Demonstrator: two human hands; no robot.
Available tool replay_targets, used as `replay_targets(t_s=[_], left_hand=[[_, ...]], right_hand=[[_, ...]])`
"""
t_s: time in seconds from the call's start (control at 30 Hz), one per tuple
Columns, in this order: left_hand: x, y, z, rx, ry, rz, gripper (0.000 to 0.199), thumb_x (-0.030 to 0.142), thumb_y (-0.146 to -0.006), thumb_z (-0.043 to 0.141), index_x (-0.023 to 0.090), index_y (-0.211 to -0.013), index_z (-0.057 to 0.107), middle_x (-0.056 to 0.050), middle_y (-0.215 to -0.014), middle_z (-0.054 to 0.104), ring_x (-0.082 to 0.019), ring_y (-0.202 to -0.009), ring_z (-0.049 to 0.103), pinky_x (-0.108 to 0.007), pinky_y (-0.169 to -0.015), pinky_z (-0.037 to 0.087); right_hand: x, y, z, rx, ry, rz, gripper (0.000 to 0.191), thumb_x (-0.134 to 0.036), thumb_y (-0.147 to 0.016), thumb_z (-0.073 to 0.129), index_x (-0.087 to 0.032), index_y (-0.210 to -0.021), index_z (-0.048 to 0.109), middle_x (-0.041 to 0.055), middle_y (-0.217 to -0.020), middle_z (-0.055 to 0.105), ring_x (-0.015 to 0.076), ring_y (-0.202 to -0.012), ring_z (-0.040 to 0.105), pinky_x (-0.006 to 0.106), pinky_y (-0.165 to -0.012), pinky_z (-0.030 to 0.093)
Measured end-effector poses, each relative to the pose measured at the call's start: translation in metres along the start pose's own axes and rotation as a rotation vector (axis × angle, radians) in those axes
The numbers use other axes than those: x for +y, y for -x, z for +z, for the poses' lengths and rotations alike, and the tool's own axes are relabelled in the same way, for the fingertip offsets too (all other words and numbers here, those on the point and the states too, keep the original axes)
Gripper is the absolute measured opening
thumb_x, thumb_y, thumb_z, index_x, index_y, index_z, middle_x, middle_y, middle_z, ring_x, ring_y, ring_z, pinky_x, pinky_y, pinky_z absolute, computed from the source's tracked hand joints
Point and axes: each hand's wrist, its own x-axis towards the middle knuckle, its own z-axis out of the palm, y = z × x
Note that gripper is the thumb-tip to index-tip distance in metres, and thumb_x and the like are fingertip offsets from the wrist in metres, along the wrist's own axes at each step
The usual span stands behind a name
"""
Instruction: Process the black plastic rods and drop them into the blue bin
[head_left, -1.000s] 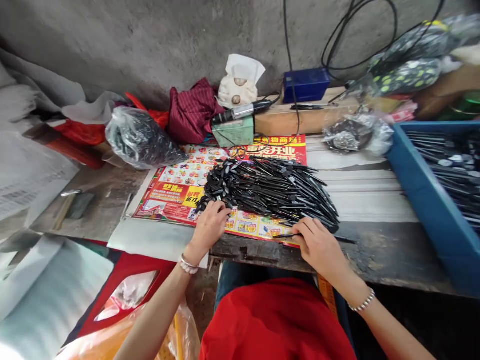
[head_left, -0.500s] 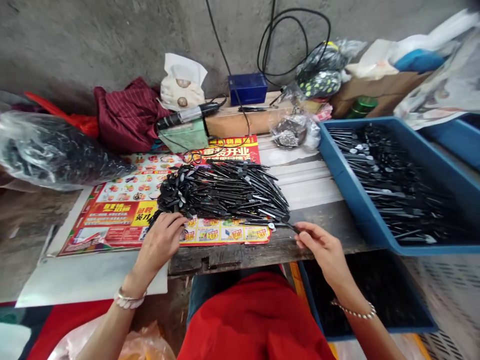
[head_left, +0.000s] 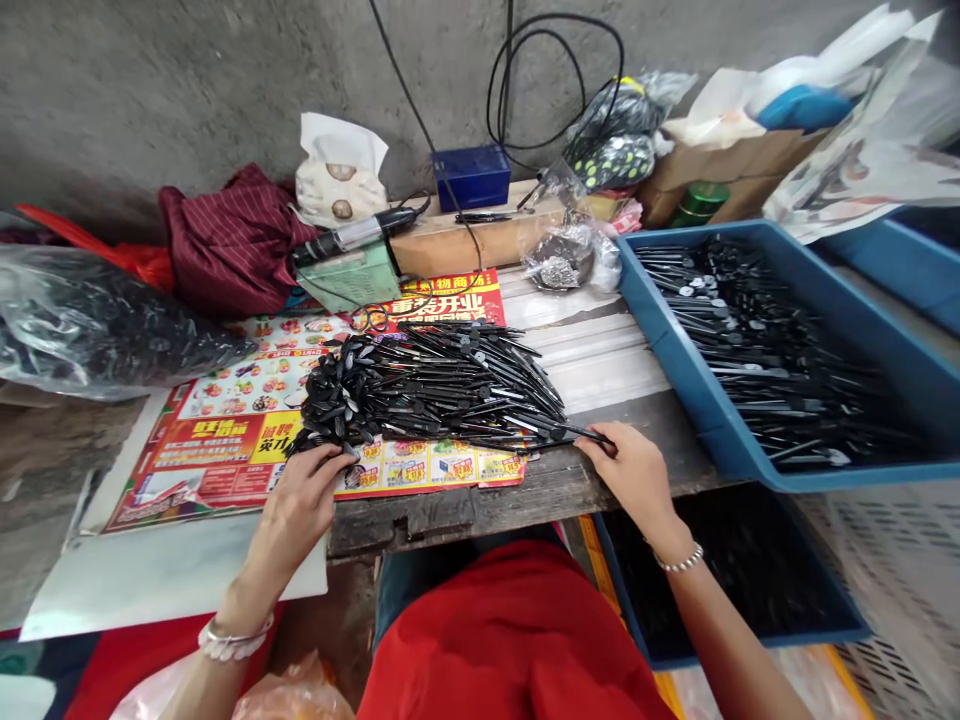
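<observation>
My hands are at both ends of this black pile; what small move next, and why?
Perhaps slide the right hand slightly left, easing its slender black piece into the pile: that piece sticks out past the right end, most others lie lengthwise, and the left hand is at the other end.

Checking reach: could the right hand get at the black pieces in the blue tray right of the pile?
Probably yes: the open blue tray stands close to the right hand, but the tray wall must be cleared and the fingers hold a black piece.
</observation>
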Motion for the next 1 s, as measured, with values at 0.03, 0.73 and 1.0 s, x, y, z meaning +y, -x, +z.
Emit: replay_targets(t_s=[0.03,0.73,1.0], left_hand=[[0.000,0.000,0.001,0.016,0.006,0.003,0.027,0.020,-0.094,0.042,0.019,-0.110,0.065,-0.013,-0.114,0.061,-0.027,-0.107,0.058,-0.045,-0.096,0.048],[0.008,0.010,0.005,0.134,-0.012,-0.170,0.025,0.024,-0.095,0.044,0.015,-0.105,0.064,-0.013,-0.104,0.066,-0.026,-0.099,0.063,-0.040,-0.091,0.050],[0.007,0.002,-0.004,0.135,0.134,-0.284,0.027,0.028,-0.092,0.046,0.018,-0.104,0.067,-0.010,-0.106,0.070,-0.026,-0.100,0.065,-0.040,-0.093,0.050]], right_hand=[[-0.004,-0.001,0.003,-0.005,0.007,-0.006,0.029,-0.044,-0.089,0.055,-0.018,-0.086,0.068,0.0071,-0.086,0.070,0.0222,-0.077,0.061,0.033,-0.072,0.045],[-0.069,0.044,-0.017,-0.329,-0.709,0.227,0.024,-0.039,-0.090,0.056,-0.021,-0.103,0.064,0.0018,-0.082,0.065,0.0144,-0.068,0.058,0.026,-0.064,0.046],[-0.082,0.061,-0.008,-0.475,-1.136,0.579,0.029,-0.041,-0.077,0.076,-0.020,-0.094,0.066,0.0005,-0.071,0.064,0.0111,-0.060,0.053,0.024,-0.060,0.043]])
